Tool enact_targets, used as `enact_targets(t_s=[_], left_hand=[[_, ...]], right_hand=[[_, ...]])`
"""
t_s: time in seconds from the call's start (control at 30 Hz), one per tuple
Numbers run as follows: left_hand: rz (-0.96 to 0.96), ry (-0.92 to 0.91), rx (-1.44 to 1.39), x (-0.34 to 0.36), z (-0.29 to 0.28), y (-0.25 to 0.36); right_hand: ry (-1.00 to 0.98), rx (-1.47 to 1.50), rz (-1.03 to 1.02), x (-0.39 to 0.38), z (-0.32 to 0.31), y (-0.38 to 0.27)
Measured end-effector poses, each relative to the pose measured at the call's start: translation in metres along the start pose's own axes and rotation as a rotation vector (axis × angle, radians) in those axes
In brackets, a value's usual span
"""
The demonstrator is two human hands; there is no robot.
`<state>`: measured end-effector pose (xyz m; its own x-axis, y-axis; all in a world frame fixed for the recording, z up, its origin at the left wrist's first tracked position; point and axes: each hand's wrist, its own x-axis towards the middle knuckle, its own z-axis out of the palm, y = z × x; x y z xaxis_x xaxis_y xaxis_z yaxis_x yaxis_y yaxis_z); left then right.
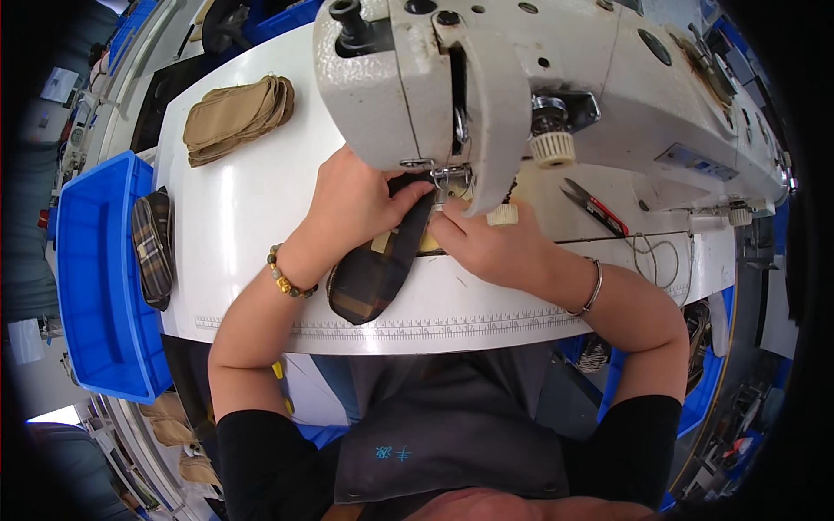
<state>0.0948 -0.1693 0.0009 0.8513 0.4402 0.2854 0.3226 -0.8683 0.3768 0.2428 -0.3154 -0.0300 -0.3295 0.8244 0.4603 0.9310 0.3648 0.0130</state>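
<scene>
A dark plaid fabric piece (375,276), long with a rounded end, runs from under the sewing machine (465,95) toward me. My left hand (354,204) is closed on its far left part, thumb on top beside the presser foot (440,195). On the other side, my right hand (493,245) has its fingers pinched at the fabric's right edge, close to the needle area. The machine head partly hides these fingertips. A yellowish patch shows beneath the fabric by the right fingers.
Tan fabric pieces (239,115) lie stacked at the far left. A plaid bundle (154,249) sits by a blue bin (102,269) at the table's left edge. Red-handled thread snips (596,207) and a loose cord (651,260) lie right. A printed ruler (400,329) lines the front edge.
</scene>
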Motion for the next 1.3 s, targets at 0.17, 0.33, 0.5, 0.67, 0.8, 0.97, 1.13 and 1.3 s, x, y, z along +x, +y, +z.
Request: enact_targets(t_s=[0.17, 0.33, 0.5, 0.67, 0.8, 0.97, 1.13, 1.3], left_hand=[[-0.005, 0.001, -0.022, 0.001, 0.0, -0.002], [-0.035, -0.007, -0.01, 0.002, -0.002, 0.004], [-0.04, -0.015, -0.009, 0.003, 0.001, 0.005], [-0.032, 0.038, 0.053, 0.002, 0.003, 0.006], [-0.043, 0.039, 0.035, 0.002, 0.006, 0.0], [-0.134, 0.004, -0.026, 0.003, 0.008, -0.003], [-0.198, -0.04, -0.045, 0.003, 0.003, 0.003], [-0.061, -0.069, 0.149, -0.009, -0.004, 0.012]], right_hand=[[0.194, -0.194, -0.104, -0.001, 0.014, -0.006], [0.174, -0.129, -0.092, -0.007, 0.016, -0.009], [0.125, -0.079, -0.098, -0.01, 0.012, -0.003], [0.132, -0.062, -0.101, -0.01, 0.009, 0.004], [0.025, -0.028, -0.038, -0.007, -0.005, -0.001], [0.146, 0.374, -0.21, -0.002, -0.011, -0.009], [-0.023, 0.189, -0.226, -0.008, -0.006, -0.024], [0.02, 0.016, -0.219, -0.011, -0.003, -0.027]])
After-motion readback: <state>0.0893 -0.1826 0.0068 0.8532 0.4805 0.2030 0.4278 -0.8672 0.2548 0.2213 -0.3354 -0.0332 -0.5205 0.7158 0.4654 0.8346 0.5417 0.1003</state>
